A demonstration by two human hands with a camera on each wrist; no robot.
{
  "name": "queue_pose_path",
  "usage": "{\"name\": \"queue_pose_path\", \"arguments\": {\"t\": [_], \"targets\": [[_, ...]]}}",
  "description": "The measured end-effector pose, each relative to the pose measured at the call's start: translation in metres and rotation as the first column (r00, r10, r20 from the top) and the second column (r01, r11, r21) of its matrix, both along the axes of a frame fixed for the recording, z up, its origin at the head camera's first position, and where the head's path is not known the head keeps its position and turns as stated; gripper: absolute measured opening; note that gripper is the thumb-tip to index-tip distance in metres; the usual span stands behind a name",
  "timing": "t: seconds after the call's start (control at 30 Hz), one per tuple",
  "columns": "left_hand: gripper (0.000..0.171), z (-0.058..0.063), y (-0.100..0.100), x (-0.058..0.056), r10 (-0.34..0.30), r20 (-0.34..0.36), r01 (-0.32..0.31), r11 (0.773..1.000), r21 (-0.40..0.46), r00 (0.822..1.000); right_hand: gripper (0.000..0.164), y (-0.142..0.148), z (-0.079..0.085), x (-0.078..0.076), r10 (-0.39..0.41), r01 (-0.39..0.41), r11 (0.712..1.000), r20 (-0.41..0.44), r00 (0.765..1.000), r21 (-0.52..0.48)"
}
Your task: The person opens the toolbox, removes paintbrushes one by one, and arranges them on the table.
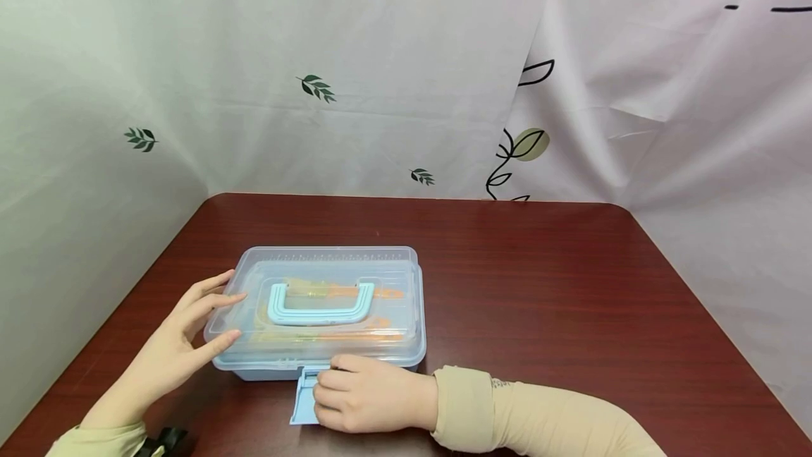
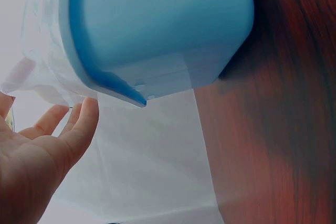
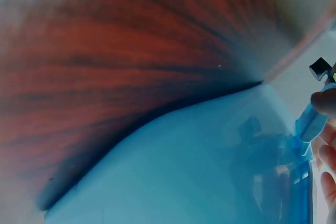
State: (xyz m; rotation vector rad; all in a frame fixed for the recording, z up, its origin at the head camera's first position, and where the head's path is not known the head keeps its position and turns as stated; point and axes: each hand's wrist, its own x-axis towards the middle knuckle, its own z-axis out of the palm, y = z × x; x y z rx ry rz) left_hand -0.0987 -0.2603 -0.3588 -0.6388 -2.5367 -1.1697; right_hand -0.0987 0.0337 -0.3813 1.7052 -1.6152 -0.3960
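Head view, blue box (image 1: pixel 263 374), translucent lid (image 1: pixel 395 272), blue handle (image 1: pixel 320 317)

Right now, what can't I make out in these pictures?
Head view: part of the blue latch, hidden behind the right hand.
Head view: details of the orange items, blurred by the cloudy lid.
Left wrist view: the rest of the blue box, cut off by the picture's top edge.

I'm seeing the person's left hand (image 1: pixel 177 340) holding its fingers (image 1: pixel 216 304) loosely spread, thumb (image 1: pixel 217 346) standing apart, while the right hand (image 1: pixel 371 395) is showing its back, fingers curling under, its sleeved forearm (image 1: pixel 539 411) slanting in low.
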Motion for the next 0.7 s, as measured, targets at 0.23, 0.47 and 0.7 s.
{"name": "queue_pose_path", "arguments": {"t": [0.23, 0.47, 0.7], "targets": [[0.046, -0.0001, -0.0002, 0.001, 0.007, 0.002, -0.007, 1.0, -0.006, 1.0, 0.036, -0.0002, 0.0009, -0.001, -0.023, 0.025, 0.999, -0.049, 0.999, 0.044], [0.046, -0.0003, -0.0002, 0.0008, 0.0, 0.007, 0.0, 1.0, 0.006, 1.0, 0.036, -0.0006, 0.0009, -0.003, -0.037, 0.043, 0.997, -0.094, 0.995, 0.062], [0.046, -0.0005, -0.0001, 0.0004, -0.005, 0.001, 0.005, 1.0, 0.008, 1.0, 0.036, -0.0012, -0.0016, -0.0042, -0.044, 0.051, 0.997, -0.124, 0.991, 0.051]]}}
